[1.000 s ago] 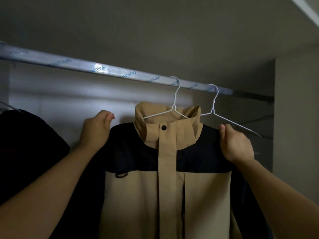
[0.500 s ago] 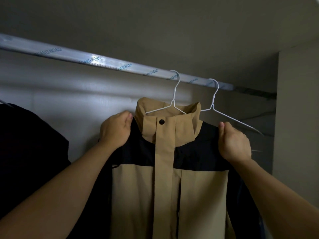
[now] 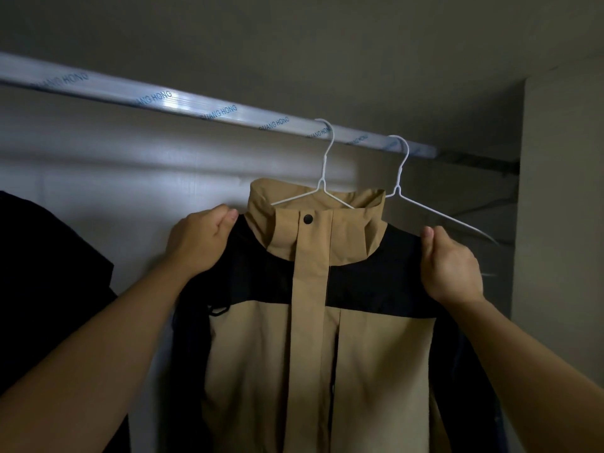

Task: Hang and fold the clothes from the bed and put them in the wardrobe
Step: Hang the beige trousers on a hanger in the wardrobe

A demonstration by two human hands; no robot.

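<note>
A tan and black jacket (image 3: 313, 338) hangs on a white wire hanger (image 3: 323, 178) hooked over the wardrobe rail (image 3: 196, 104). Its tan collar stands up, closed with a dark snap. My left hand (image 3: 199, 240) grips the jacket's left shoulder beside the collar. At the other side, my right hand (image 3: 449, 266) is closed on the black right shoulder. The jacket's lower part runs out of view.
An empty white wire hanger (image 3: 421, 207) hangs on the rail just right of the jacket, its arm passing above my right hand. A dark garment (image 3: 49, 289) hangs at the far left. The wardrobe's side wall (image 3: 562, 207) stands close on the right.
My left hand slid right along the shoulder to the collar. The jacket's shoulders look narrower and squarer on the hanger. My right hand kept its grip.
</note>
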